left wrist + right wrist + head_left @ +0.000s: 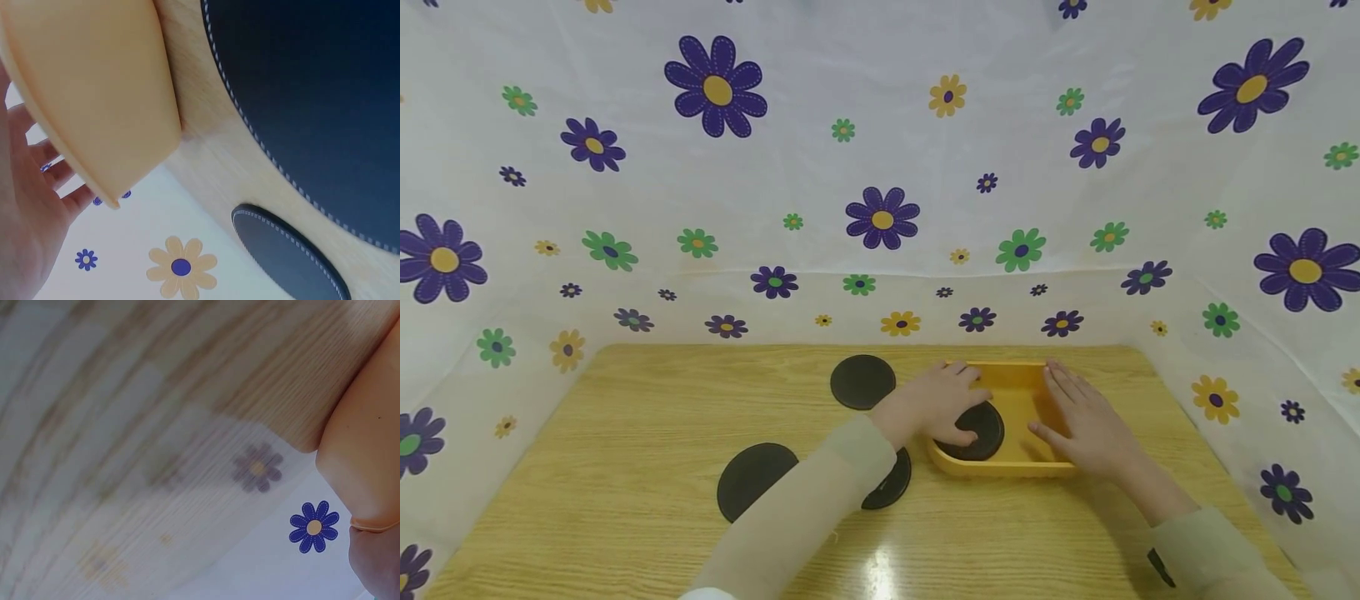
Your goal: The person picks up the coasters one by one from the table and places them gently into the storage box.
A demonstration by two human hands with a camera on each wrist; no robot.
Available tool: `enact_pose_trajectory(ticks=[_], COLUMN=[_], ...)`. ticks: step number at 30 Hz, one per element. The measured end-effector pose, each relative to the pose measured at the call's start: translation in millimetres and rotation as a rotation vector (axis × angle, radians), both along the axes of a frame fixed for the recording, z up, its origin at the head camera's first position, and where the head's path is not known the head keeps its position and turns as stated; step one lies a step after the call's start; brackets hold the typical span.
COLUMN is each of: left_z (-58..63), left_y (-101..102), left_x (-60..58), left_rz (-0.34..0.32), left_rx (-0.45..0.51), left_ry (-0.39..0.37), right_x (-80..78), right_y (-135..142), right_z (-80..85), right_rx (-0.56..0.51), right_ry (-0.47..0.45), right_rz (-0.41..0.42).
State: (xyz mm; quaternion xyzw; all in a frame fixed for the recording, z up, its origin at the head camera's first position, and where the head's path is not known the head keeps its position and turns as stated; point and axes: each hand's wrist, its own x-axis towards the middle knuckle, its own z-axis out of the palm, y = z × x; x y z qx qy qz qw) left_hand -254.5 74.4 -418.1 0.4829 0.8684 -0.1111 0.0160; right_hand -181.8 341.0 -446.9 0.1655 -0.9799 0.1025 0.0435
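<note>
The left hand [943,400] spreads loosely over a black disc [991,432]. The right hand [1092,425] rests straight-fingered on the tray's [1007,469] right end.

Soft light leaves glare on the table [880,573].

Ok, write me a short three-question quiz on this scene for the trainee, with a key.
1. How many black discs show inside the yellow tray?
2. True or false: the right hand is holding a black disc.
3. Where is the left hand? A: over the tray's left end. B: over its right end. C: flat on bare table.

Key: 1. One. 2. False; it is at the tray's right end. 3. A.
</note>
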Motion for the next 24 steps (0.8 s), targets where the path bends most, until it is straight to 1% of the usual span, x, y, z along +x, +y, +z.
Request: enact_pose_trajectory(ticks=[5, 12, 18, 24], left_z=[4.9, 14.8, 21.1, 17.6], left_y=[-5.1, -18.5, -38.6, -61.2], left_x=[-5.3, -12.9, -17.6, -28.1], left_rz=[0.007, 0.014, 0.064, 0.126], left_rx=[0.011, 0.029, 0.073, 0.106], left_ry=[-0.005, 0.019, -0.007, -0.017], right_x=[0.3, 1.8, 1.7, 1.7], right_y=[0.4, 0.8, 1.3, 2.0], right_z=[0.2, -0.4, -1.0, -2.0], right_rx=[-0.003, -0.013, -0.013, -0.01], right_ry=[0.004, 0.009, 0.006, 0.013], right_rz=[-0.001, 0.004, 0.004, 0.009])
